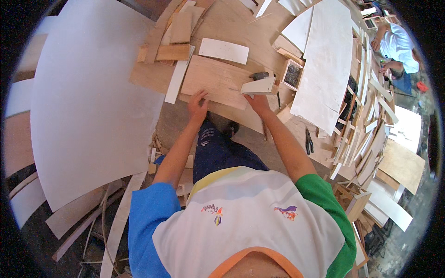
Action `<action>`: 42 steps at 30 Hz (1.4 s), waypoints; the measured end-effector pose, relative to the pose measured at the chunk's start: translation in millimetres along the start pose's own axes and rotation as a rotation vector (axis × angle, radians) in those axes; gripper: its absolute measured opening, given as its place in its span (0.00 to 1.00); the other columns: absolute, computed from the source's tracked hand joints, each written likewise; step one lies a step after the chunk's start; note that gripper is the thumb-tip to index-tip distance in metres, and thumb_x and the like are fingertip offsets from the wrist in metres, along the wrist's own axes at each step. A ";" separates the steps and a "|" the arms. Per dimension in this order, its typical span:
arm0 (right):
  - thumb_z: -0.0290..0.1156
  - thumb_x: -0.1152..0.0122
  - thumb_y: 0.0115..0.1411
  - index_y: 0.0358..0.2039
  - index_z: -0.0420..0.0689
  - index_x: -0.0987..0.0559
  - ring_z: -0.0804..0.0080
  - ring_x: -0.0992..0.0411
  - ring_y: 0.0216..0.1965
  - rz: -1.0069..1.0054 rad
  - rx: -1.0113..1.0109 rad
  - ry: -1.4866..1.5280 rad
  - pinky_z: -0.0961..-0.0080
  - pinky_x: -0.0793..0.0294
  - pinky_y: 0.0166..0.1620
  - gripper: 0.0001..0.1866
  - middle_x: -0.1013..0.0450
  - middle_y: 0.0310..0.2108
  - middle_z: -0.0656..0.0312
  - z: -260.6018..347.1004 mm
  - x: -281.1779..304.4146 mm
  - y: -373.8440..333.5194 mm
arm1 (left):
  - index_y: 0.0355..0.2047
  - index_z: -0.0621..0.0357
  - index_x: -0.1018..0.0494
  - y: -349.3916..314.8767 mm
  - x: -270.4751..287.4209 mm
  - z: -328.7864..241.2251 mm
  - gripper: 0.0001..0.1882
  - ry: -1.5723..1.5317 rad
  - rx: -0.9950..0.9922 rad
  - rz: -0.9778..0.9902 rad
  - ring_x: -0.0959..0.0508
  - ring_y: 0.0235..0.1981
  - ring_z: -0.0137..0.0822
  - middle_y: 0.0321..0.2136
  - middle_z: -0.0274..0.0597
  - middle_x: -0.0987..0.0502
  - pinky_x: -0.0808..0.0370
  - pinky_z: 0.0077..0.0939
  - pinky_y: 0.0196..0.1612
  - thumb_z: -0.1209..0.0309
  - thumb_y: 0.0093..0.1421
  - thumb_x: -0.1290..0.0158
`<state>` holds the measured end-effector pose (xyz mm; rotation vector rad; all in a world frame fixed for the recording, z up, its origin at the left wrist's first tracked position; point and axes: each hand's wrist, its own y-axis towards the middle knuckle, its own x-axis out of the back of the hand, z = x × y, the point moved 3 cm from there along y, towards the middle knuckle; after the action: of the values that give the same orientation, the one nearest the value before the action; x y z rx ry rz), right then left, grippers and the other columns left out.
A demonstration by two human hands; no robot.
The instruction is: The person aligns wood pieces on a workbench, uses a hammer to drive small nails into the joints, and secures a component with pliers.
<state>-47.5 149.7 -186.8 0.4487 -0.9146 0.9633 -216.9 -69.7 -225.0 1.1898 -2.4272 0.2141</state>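
My left hand (198, 106) rests with fingers apart at the near edge of a light brown wooden board (215, 81) lying on the worktable. My right hand (257, 104) grips a tapered wooden piece with a white face (258, 86) from below, above the board's right end; some of its fingers are hidden by the piece. Just behind that piece shows a dark tool that looks like a drill (258, 75), partly covered. A narrow white strip (177, 78) lies along the board's left side, and a white panel with small holes (224, 51) sits beyond it.
A wooden box of nails (292, 74) stands to the right. Pliers (309, 142) lie nearer me. Large white sheets flank the table, on the left (92, 106) and right (324, 60). Wood offcuts (183, 25) are stacked at the back. Another person (398, 46) crouches far right.
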 end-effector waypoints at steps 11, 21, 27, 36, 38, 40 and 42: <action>0.47 0.44 0.58 0.44 0.40 0.24 0.48 0.29 0.43 -0.227 0.037 -0.162 0.57 0.30 0.45 0.23 0.26 0.42 0.47 -0.8 -5.8 -0.9 | 0.49 0.61 0.29 22.9 82.2 -0.3 0.24 0.296 0.174 -0.014 0.31 0.54 0.49 0.51 0.50 0.28 0.36 0.37 0.57 0.70 0.51 0.42; 0.43 0.41 0.57 0.49 0.41 0.28 0.47 0.36 0.54 -0.049 -0.034 -0.041 0.56 0.38 0.56 0.24 0.32 0.51 0.47 -5.1 -7.5 -3.6 | 0.49 0.63 0.30 54.7 80.2 -7.1 0.25 0.154 0.164 0.118 0.26 0.47 0.49 0.45 0.53 0.26 0.31 0.36 0.52 0.73 0.49 0.42; 0.41 0.40 0.56 0.48 0.41 0.28 0.47 0.38 0.55 -0.086 -0.041 -0.058 0.56 0.39 0.58 0.23 0.33 0.52 0.48 -13.9 -12.5 -3.7 | 0.50 0.62 0.31 55.6 73.6 8.8 0.26 0.241 0.075 0.186 0.30 0.50 0.50 0.46 0.52 0.29 0.33 0.37 0.54 0.74 0.48 0.43; 0.40 0.39 0.56 0.48 0.42 0.28 0.45 0.38 0.54 -0.065 -0.024 -0.025 0.55 0.38 0.57 0.22 0.33 0.51 0.46 -2.6 -6.9 0.3 | 0.53 0.64 0.36 53.2 69.1 -4.9 0.30 0.350 -0.032 0.130 0.34 0.52 0.54 0.49 0.57 0.33 0.36 0.40 0.55 0.75 0.48 0.44; 0.40 0.39 0.56 0.47 0.41 0.27 0.46 0.36 0.53 -0.087 -0.029 -0.021 0.56 0.38 0.56 0.22 0.32 0.50 0.47 -10.3 -11.1 -2.9 | 0.54 0.64 0.37 53.7 61.7 -10.6 0.31 0.398 -0.018 0.129 0.35 0.53 0.55 0.50 0.58 0.34 0.37 0.42 0.56 0.75 0.47 0.44; 0.41 0.39 0.57 0.46 0.41 0.25 0.46 0.35 0.52 -0.101 -0.055 0.008 0.57 0.37 0.54 0.21 0.29 0.47 0.48 -13.6 -14.8 -3.9 | 0.54 0.63 0.37 56.8 59.3 -15.5 0.31 0.377 0.026 0.105 0.36 0.53 0.56 0.50 0.58 0.35 0.38 0.43 0.57 0.75 0.47 0.44; 0.40 0.39 0.57 0.46 0.41 0.25 0.46 0.35 0.52 -0.139 -0.023 0.004 0.57 0.36 0.54 0.21 0.29 0.47 0.48 -13.3 -12.9 -3.3 | 0.54 0.63 0.37 67.1 56.5 -20.5 0.32 0.287 0.099 0.060 0.36 0.54 0.57 0.50 0.58 0.35 0.39 0.44 0.58 0.75 0.47 0.44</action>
<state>-41.8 150.7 -204.7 0.4844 -0.8783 0.8263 -293.7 -62.1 -178.5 1.0470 -2.2234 0.4932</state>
